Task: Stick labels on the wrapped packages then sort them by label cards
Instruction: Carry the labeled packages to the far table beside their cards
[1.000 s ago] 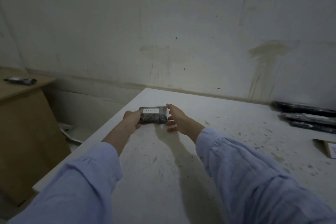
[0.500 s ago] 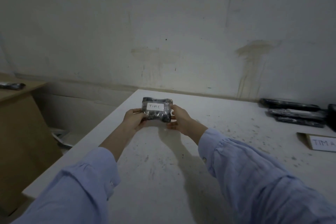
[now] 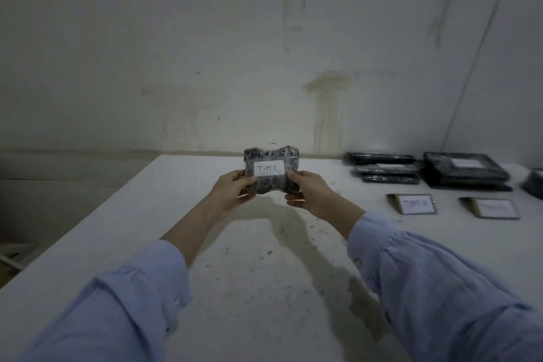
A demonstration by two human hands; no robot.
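A small dark package [image 3: 271, 182] wrapped in clear film is held upright above the white table [image 3: 249, 273], its white label [image 3: 269, 168] reading "TIM C" facing me. My left hand [image 3: 232, 194] grips its left side and my right hand [image 3: 308, 194] grips its right side. At the right stand two folded label cards: one [image 3: 415, 204] reads "TIM A", the other [image 3: 496, 208] is too blurred to read. Behind them lie a stack of flat black packages [image 3: 385, 169] and a second stack [image 3: 467, 172] with a white label on top.
Another dark package [image 3: 534, 185] shows at the right edge of the view. A stained wall [image 3: 264, 53] rises right behind the table. The table's left edge [image 3: 88, 220] drops off to the floor.
Both hands lifted the package off the table and tilted it upright, label toward me. The view turned right, bringing the label cards and black stacks into sight.
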